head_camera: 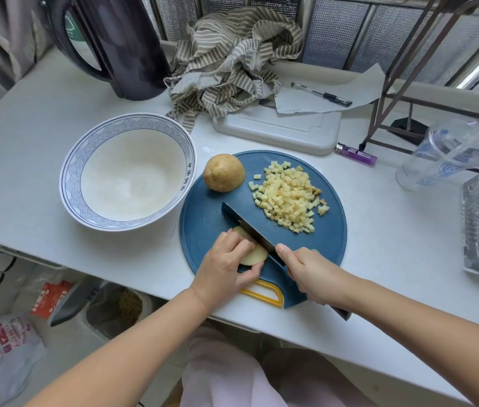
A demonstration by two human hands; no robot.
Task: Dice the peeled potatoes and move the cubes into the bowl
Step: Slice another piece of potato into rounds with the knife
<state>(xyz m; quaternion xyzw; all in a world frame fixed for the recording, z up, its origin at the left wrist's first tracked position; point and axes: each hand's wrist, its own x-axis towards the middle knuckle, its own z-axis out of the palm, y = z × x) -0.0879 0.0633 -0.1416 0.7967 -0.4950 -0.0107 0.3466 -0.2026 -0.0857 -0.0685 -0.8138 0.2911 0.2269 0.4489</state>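
Bowl (pixel 128 171) left of board (pixel 203 218) bearing cubes (pixel 288 198).

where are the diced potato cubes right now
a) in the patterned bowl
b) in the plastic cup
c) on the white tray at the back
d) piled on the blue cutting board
d: the potato cubes lie in a heap on the right part of the blue cutting board, while the patterned bowl beside it holds none.
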